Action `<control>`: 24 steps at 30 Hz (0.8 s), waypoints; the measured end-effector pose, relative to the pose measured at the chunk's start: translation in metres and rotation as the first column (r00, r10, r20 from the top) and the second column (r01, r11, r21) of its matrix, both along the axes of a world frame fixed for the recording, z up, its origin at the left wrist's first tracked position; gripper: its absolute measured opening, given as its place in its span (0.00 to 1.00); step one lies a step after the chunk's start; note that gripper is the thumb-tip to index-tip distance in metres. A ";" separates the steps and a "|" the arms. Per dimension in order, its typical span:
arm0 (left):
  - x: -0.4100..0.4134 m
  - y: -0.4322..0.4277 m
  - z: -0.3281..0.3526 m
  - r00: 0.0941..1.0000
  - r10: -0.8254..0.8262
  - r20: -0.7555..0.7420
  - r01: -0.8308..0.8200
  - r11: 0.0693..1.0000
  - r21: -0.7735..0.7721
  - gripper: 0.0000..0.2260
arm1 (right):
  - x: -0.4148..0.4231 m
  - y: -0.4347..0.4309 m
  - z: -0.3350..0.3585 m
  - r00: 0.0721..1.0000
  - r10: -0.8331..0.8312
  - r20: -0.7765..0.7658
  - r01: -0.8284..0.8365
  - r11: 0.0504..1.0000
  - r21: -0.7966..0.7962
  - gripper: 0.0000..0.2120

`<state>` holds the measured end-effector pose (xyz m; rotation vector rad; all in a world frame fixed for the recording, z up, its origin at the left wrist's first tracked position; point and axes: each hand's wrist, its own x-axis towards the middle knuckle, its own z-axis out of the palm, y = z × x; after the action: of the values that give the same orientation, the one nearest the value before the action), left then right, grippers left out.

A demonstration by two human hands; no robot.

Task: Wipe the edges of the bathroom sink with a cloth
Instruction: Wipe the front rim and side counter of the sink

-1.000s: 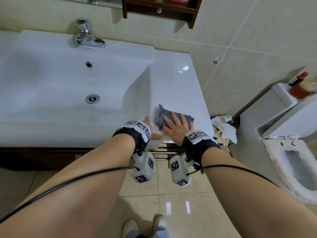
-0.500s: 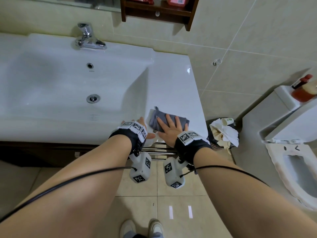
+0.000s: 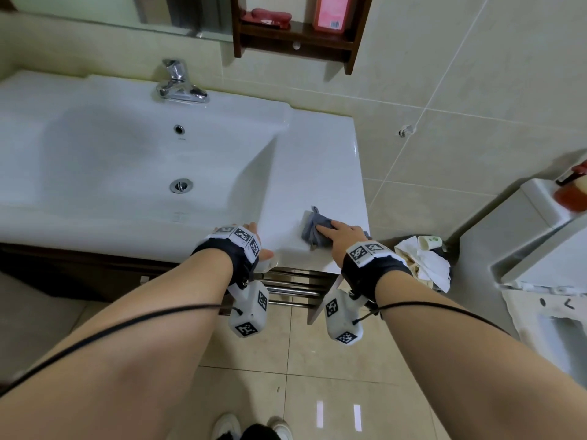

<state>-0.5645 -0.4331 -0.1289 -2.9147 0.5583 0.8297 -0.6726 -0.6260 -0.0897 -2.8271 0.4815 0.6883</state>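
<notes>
Right hand [image 3: 341, 239], fingers flat, presses cloth [image 3: 313, 230] on sink [image 3: 317, 160] ledge; left hand [image 3: 254, 242] rests flat on front rim; even pressure, cloth overlapping the outer edge, would serve best.

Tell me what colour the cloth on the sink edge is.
Plain bluish grey. The cloth shows best in the head view, under the right hand.

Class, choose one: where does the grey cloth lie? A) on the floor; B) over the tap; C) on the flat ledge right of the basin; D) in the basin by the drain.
C: the cloth lies on the sink ledge near its front right corner, under the flat right hand.
</notes>
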 end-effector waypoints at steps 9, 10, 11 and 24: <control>-0.002 0.011 0.037 0.996 0.046 -0.079 -0.059 0.985 -0.165 0.36 | 0.039 0.034 0.049 0.981 0.193 -0.008 -0.193 0.981 -0.006 0.26; 0.002 0.019 0.044 0.993 0.055 -0.101 -0.073 0.979 -0.190 0.37 | 0.046 0.044 0.056 0.978 0.208 0.008 -0.208 0.978 0.005 0.26; 0.005 0.026 0.048 0.992 0.054 -0.115 -0.078 0.974 -0.212 0.37 | 0.051 0.054 0.060 0.975 0.219 0.023 -0.220 0.975 0.016 0.25; 0.096 0.196 0.097 0.981 0.191 -0.041 -0.192 0.908 -0.373 0.32 | 0.178 0.229 0.087 0.919 0.319 0.231 -0.334 0.942 0.029 0.21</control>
<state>-0.4686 -0.2367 -0.0323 -3.3660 0.4829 0.8284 -0.4948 -0.3974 -0.0027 -2.8993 -0.0546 0.4186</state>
